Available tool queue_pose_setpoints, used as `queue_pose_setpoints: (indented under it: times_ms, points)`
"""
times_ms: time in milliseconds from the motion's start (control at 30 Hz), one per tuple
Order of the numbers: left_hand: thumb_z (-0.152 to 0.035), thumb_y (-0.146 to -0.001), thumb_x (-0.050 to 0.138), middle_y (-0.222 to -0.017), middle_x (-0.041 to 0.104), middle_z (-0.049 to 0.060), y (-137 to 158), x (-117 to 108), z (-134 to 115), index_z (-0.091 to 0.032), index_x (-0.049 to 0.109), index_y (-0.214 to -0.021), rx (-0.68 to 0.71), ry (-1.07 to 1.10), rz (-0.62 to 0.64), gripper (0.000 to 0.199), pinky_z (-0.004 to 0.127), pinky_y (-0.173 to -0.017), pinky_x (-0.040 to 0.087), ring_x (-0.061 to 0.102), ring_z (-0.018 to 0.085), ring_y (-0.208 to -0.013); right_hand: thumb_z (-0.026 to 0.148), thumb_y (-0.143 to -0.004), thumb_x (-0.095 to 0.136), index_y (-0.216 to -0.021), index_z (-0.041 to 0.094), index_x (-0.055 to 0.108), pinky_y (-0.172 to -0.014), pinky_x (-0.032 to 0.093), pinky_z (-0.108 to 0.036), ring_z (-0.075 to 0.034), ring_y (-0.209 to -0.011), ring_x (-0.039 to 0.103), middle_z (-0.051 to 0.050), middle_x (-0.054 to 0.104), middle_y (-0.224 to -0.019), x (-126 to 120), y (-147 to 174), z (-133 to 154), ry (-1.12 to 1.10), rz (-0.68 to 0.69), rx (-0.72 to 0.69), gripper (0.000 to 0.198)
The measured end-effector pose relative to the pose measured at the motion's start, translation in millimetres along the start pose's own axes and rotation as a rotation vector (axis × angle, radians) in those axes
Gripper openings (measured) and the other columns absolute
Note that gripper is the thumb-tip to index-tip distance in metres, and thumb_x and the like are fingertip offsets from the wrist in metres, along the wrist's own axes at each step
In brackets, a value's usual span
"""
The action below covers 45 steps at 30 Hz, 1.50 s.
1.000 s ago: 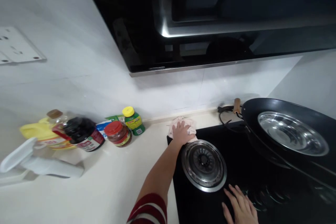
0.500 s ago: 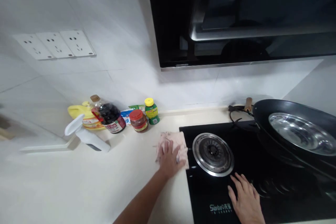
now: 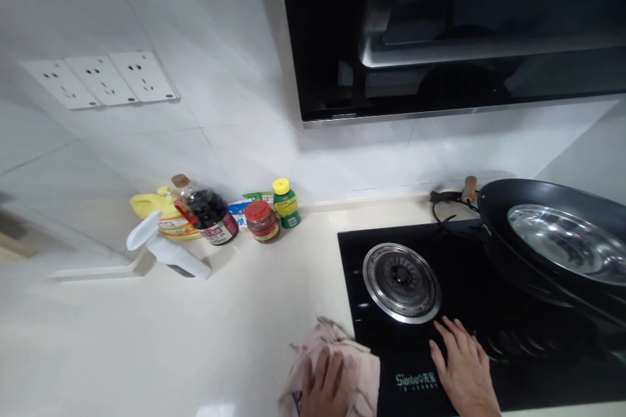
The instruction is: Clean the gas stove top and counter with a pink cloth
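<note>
A pale pink cloth (image 3: 359, 365) lies bunched at the front of the counter, its right side over the edge of the black stove top. On top of it presses my left hand (image 3: 325, 388), fingers together and slightly bent, holding the cloth against the surface. My right hand (image 3: 464, 365) rests on the black glass stove top (image 3: 386, 352) with its fingers apart and nothing in it. Just beyond its fingertips is the round metal burner (image 3: 402, 281). The lower parts of both hands run out of the frame.
Along the wall stand a white spray bottle (image 3: 169, 251), a yellow jug (image 3: 169, 221), a dark sauce bottle (image 3: 210, 215), a red-lidded jar (image 3: 263, 221) and a green bottle (image 3: 286, 203). A wok (image 3: 508, 199) holding a metal bowl (image 3: 567, 241) sits right. A range hood (image 3: 440, 85) hangs above.
My left hand has drawn the cloth toward me along the counter, from beside the burner to the near edge. The right hand stays on the stove top. The view has shifted slightly.
</note>
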<state>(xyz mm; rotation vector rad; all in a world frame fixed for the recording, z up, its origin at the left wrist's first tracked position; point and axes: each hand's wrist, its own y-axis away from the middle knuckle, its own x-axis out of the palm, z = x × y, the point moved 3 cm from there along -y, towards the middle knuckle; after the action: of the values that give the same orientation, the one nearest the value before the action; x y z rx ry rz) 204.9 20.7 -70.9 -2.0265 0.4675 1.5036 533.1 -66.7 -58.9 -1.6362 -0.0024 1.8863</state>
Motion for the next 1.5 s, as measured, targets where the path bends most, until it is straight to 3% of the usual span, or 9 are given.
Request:
queue_pose_setpoints:
  times_ms: [167, 367, 467, 567, 667, 833, 1167, 1367, 1500]
  points:
    - [-0.066, -0.085, 0.062, -0.169, 0.039, 0.004, -119.1, -28.1, 13.6, -0.046, 0.051, -0.151, -0.063, 0.084, 0.154, 0.07, 0.071, -0.122, 0.033, 0.039, 0.043, -0.154, 0.053, -0.101, 0.035, -0.128, 0.022, 0.064, -0.113, 0.038, -0.06, -0.036, -0.14, 0.051, -0.015, 0.064, -0.139, 1.9, 0.4, -1.4, -0.008, -0.009, 0.01, 0.05]
    - [-0.07, -0.088, 0.056, -0.175, 0.025, 0.01, -264.4, -25.5, 35.1, -0.035, 0.052, -0.152, -0.172, 0.055, 0.22, 0.073, 0.072, -0.126, 0.017, 0.019, 0.043, -0.161, 0.054, -0.101, 0.037, -0.128, 0.022, 0.063, -0.111, 0.04, -0.06, -0.037, -0.139, 0.052, -0.014, 0.063, -0.14, 6.2, 3.8, -8.8, 0.016, -0.031, -0.024, 0.05]
    - [-0.072, -0.089, 0.052, -0.175, 0.025, 0.011, -313.8, -20.3, 53.1, -0.035, 0.052, -0.152, -0.187, 0.058, 0.234, 0.074, 0.072, -0.126, 0.016, 0.019, 0.043, -0.161, 0.056, -0.1, 0.038, -0.129, 0.024, 0.064, -0.11, 0.041, -0.06, -0.038, -0.137, 0.054, -0.013, 0.064, -0.141, 10.1, 5.7, -15.5, 0.021, 0.001, -0.022, 0.05]
    - [-0.073, -0.089, 0.049, -0.175, 0.026, 0.008, -334.3, -18.1, 67.7, -0.037, 0.052, -0.152, -0.2, 0.063, 0.256, 0.072, 0.073, -0.125, 0.016, 0.02, 0.043, -0.161, 0.057, -0.099, 0.04, -0.13, 0.026, 0.063, -0.11, 0.041, -0.06, -0.038, -0.137, 0.054, -0.012, 0.064, -0.141, 12.3, 6.8, -20.2, 0.023, 0.009, -0.024, 0.05]
    - [-0.069, -0.091, 0.047, -0.176, 0.026, 0.004, -321.5, -17.6, 77.5, -0.041, 0.049, -0.153, -0.21, 0.056, 0.272, 0.068, 0.073, -0.125, 0.015, 0.019, 0.041, -0.161, 0.057, -0.098, 0.04, -0.13, 0.025, 0.063, -0.108, 0.042, -0.062, -0.038, -0.137, 0.054, -0.013, 0.064, -0.14, 11.3, 6.8, -20.5, 0.012, -0.007, -0.028, 0.051]
    - [-0.065, -0.092, 0.047, -0.177, 0.023, 0.002, -260.8, -33.6, 110.6, -0.042, 0.047, -0.154, -0.268, 0.009, 0.265, 0.066, 0.071, -0.125, 0.018, 0.017, 0.04, -0.162, 0.055, -0.097, 0.037, -0.128, 0.023, 0.064, -0.105, 0.044, -0.061, -0.039, -0.139, 0.052, -0.015, 0.062, -0.141, 6.3, 5.5, -15.0, -0.021, -0.017, -0.028, 0.052]
    - [-0.066, -0.095, 0.04, -0.176, 0.026, 0.005, -128.4, -110.9, 226.1, -0.039, 0.046, -0.155, -0.586, -0.119, 0.263, 0.066, 0.067, -0.122, 0.029, 0.024, 0.037, -0.16, 0.057, -0.091, 0.037, -0.131, 0.026, 0.064, -0.105, 0.041, -0.062, -0.041, -0.138, 0.051, -0.016, 0.062, -0.14, -0.3, 4.5, -12.0, -0.08, 0.039, 0.023, 0.057]
    - [-0.066, -0.094, 0.039, -0.173, 0.033, 0.008, -30.5, -163.4, 280.4, -0.037, 0.048, -0.154, -0.844, -0.198, 0.274, 0.066, 0.068, -0.116, 0.036, 0.028, 0.04, -0.158, 0.057, -0.09, 0.037, -0.128, 0.024, 0.064, -0.103, 0.042, -0.062, -0.042, -0.133, 0.054, -0.018, 0.064, -0.136, -3.7, 4.0, -12.4, -0.063, 0.042, 0.012, 0.057]
    - [-0.067, -0.093, 0.043, -0.165, 0.044, 0.012, 15.4, -186.9, 299.6, -0.034, 0.052, -0.15, -0.941, -0.257, 0.256, 0.067, 0.065, -0.115, 0.038, 0.039, 0.039, -0.15, 0.054, -0.095, 0.033, -0.126, 0.021, 0.064, -0.104, 0.044, -0.061, -0.041, -0.134, 0.054, -0.018, 0.064, -0.135, -4.1, 3.8, -9.7, -0.025, 0.011, -0.029, 0.055]
